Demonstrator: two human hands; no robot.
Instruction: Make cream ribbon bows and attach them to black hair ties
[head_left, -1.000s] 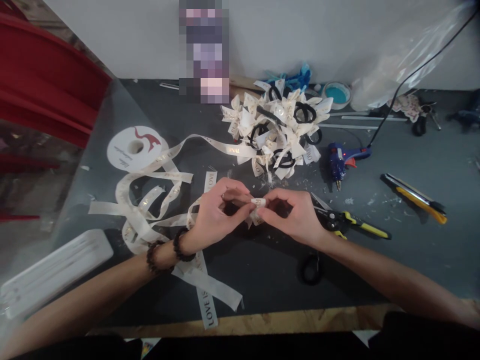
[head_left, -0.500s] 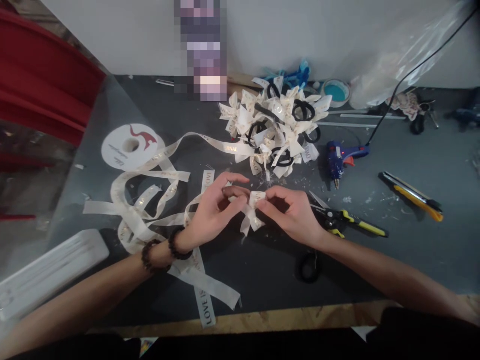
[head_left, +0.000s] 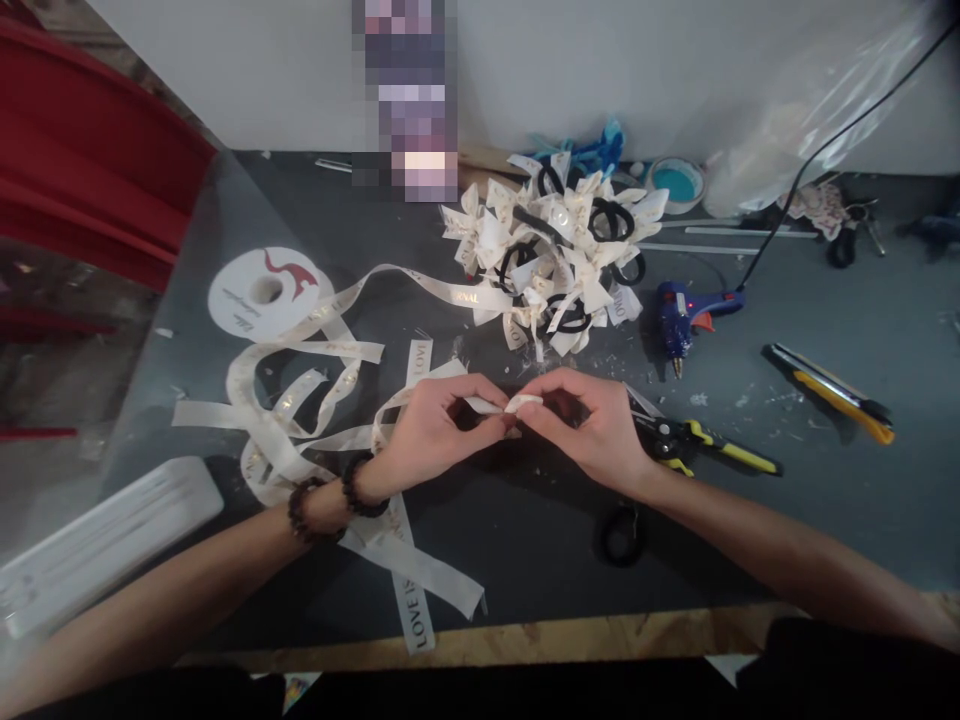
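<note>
Between my hands is a small white ribbon bow (head_left: 523,403), mostly covered by the fingers. My left hand (head_left: 450,420), with dark beads on the wrist, pinches its left side between thumb and fingers. My right hand (head_left: 589,420) pinches its right side, close against the left fingertips. Loose printed ribbon (head_left: 270,430) lies tangled at the left, partly under my left forearm. Beyond the hands sits a pile of white bows (head_left: 487,240) with black hair ties. A black hair tie (head_left: 622,535) lies nearer me, right of centre.
A ribbon spool (head_left: 262,295) stands left of the pile. To the right are a blue glue gun (head_left: 679,315) with its cord, yellow-handled pliers (head_left: 731,450) and a yellow cutter (head_left: 832,395). A white case (head_left: 120,540) lies at the left, a tape roll (head_left: 675,185) at the back.
My left fingers have closed in toward the right hand. The bow has turned between the fingertips, and its hanging tails, visible before, are now mostly hidden.
</note>
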